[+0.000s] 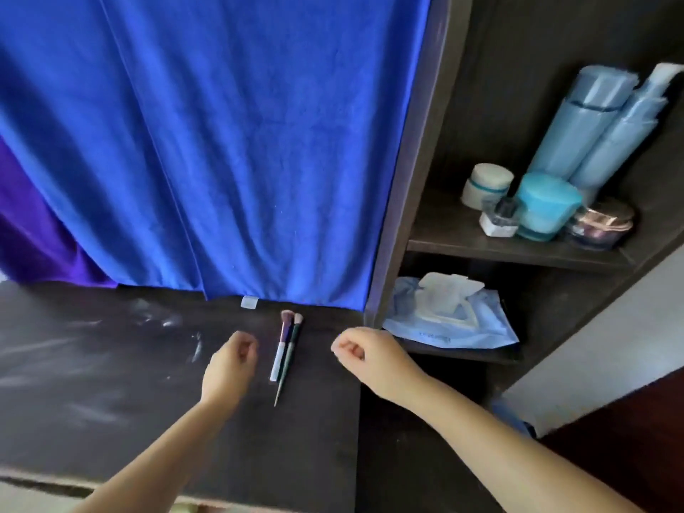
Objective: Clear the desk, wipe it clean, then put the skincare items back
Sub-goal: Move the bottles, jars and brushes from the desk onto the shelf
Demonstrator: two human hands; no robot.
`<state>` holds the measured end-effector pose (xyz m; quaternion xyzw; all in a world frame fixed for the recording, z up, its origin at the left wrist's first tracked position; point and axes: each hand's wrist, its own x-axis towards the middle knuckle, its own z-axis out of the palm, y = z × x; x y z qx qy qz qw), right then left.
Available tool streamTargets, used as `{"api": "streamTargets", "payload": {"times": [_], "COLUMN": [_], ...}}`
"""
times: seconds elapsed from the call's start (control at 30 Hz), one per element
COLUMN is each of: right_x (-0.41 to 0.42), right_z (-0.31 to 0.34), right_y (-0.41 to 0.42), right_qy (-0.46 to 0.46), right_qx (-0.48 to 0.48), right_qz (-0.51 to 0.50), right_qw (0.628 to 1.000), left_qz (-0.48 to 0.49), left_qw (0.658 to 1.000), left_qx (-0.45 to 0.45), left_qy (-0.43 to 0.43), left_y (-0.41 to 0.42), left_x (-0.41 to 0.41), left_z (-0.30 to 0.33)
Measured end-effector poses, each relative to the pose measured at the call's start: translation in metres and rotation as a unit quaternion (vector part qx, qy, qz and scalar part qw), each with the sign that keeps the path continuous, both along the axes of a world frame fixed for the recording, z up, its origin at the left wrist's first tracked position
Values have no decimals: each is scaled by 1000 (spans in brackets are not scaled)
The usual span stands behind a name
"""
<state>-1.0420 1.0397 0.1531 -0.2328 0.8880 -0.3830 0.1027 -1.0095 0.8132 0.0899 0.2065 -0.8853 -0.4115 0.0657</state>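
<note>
Two makeup brushes [285, 349] lie side by side on the dark desk [111, 383], bristles toward the back. My left hand [231, 364] hovers just left of them with its fingers loosely curled, holding nothing. My right hand [364, 359] hovers to their right near the desk's right edge, fingers also loosely curled and empty. On the upper shelf at the right stand skincare items: two tall light-blue bottles [588, 124], a white jar [486, 185], a turquoise jar [546, 205], a small glass bottle [501, 214] and a rose-lidded jar [601, 224].
A blue cloth [222, 142] hangs behind the desk, with a purple one [29, 231] at the left. A pack of wet wipes [451, 312] lies open on the lower shelf. White smears [159, 320] mark the desk's left part. A dark shelf post [407, 179] stands between desk and shelves.
</note>
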Motion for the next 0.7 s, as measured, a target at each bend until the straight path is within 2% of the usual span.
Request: {"api": "streamTargets", "payload": {"times": [0.1,0.17,0.3,0.5,0.57,0.63,0.7], "right_x": [-12,-19,-28,-41,-40,-35,-26], "right_z": [-62,-90,-115,-120,-115,-107,-96], "right_y": [-48,-76,-111,-123,-122,-115,-102], "right_qy": [-112,-133,-101,-93,-100,-105,-93], "right_qx": [79,130,218,274,278,260,214], "right_qz": [-35,-78,-153,-195,-198,-198,-184], "right_qw": [990,979,959,937,935,939,955], "left_qz": [-20,-56,-98,-142,-136,-113,-98], "left_qw": [994,991,982,947,951,968,983], "left_qx": [-2,-23,-131,-248,-225,-154,-91], "left_qy": [-111,-123,-91,-147,-165,-165,-125], "left_y": [-19,-17,-9,-3,-6,-9,-11], "left_x": [5,0,-22,-42,-39,-31,-16], "left_z": [-42,-61,-74,-70,-65,-57,-48]}}
